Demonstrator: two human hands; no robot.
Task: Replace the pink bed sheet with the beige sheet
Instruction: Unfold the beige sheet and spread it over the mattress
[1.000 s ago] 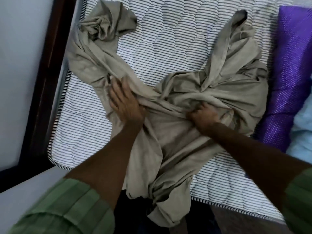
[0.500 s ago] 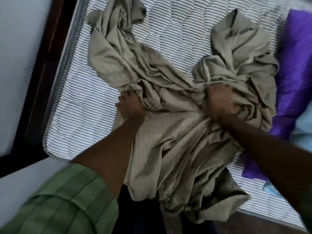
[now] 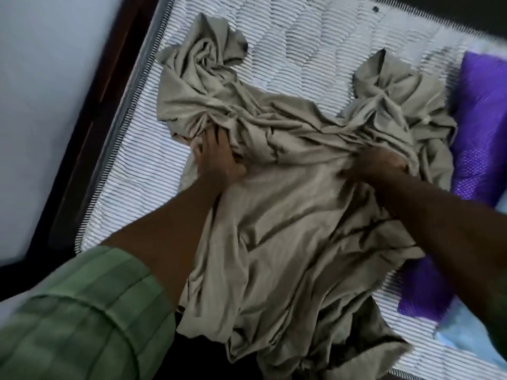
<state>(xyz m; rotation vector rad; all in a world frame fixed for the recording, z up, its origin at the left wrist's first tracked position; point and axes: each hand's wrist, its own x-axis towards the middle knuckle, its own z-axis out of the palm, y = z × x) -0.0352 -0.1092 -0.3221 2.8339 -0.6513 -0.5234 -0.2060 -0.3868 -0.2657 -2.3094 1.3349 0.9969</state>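
Gripping bunched beige sheet (image 3: 288, 215) with both left hand (image 3: 216, 157) and, seemingly, blurred right hand (image 3: 381, 165), now spread wider toward the mattress (image 3: 142, 171) left edge.

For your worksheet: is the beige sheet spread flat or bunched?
Bunched: the beige sheet lies crumpled in folds, bare striped mattress showing around it.

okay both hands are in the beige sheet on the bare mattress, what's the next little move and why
Probably draw the two hands apart while keeping hold. The left hand and right hand both grip the beige sheet, which lies bunched in the middle with knotted clumps at its far corners, while the striped mattress shows bare on the left. Spreading sideways should open the folds.
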